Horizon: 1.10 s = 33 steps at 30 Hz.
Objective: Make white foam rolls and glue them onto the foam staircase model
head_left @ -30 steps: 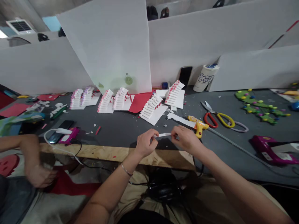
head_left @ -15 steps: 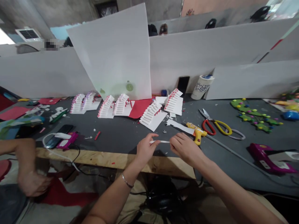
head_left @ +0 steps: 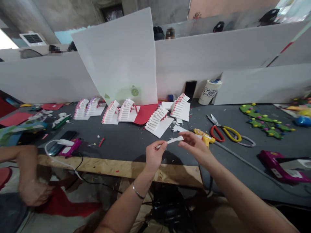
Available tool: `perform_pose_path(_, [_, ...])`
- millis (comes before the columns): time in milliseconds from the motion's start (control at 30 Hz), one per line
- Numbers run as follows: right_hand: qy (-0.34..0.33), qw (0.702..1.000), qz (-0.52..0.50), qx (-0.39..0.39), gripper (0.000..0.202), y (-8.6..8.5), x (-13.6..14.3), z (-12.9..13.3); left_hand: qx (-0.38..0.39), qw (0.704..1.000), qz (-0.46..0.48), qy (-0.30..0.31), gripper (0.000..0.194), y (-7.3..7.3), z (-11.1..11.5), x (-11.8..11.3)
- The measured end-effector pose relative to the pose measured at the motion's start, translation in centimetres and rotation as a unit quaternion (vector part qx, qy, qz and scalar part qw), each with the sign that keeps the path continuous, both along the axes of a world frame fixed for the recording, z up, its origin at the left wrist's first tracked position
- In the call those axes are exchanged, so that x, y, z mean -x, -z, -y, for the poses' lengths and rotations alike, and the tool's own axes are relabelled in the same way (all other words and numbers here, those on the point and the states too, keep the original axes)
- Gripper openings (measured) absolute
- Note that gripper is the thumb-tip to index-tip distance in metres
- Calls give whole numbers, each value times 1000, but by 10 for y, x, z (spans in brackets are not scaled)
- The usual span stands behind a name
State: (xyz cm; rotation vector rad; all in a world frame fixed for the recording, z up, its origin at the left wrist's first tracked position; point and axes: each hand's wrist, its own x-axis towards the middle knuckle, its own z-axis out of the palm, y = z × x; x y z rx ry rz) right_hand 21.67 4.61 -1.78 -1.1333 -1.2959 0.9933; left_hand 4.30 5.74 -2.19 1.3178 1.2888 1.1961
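Note:
My left hand (head_left: pixel 154 154) pinches a narrow white strip (head_left: pixel 175 139), perhaps paper or foam, above the front of the table. The strip's free end widens and points to the right. Beside that end is my right hand (head_left: pixel 195 145), its fingers apart and slightly curled; it does not seem to grip the strip. Just behind the right hand lies a yellow glue gun (head_left: pixel 207 139), partly covered by it. A small white stair-like model (head_left: pixel 155 119) with rows of white steps stands on a white base beyond my left hand.
Scissors with red and yellow handles (head_left: pixel 227 132) lie to the right, near a green decorated cutout (head_left: pixel 264 120). More stair-like models (head_left: pixel 110 112) stand along the back left. A purple power strip (head_left: pixel 279 165) is at the right. At the left, a co-worker's hand (head_left: pixel 36 191) is near red cloth.
My right hand has let go of the strip and opened, rising slightly to the right. My left hand has shifted a little right, and the strip now tilts upward.

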Motion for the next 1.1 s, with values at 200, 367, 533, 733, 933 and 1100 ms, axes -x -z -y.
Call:
perform_pose_path(200, [-1,991,-121,61,28,10,29,5,-35,999,-2,25,21,-2,7,-17])
perform_pose_path(367, [48,987,-148,49,22,11,30,3,-113,991,-76,17,21,2,14,-15])
perform_pose_path(533, [58,982,-172,50,22,7,24,4,-230,964,-132,12,20,9,23,3])
perform_pose_path(733, [42,981,-184,40,19,2,27,11,-290,949,-119,20,12,5,27,10])
perform_pose_path(933, [50,977,-207,33,19,5,31,14,-177,981,-80,-16,23,1,27,4])
perform_pose_path(1100, [46,983,-176,18,20,4,32,16,-79,997,-21,-14,26,3,26,2])
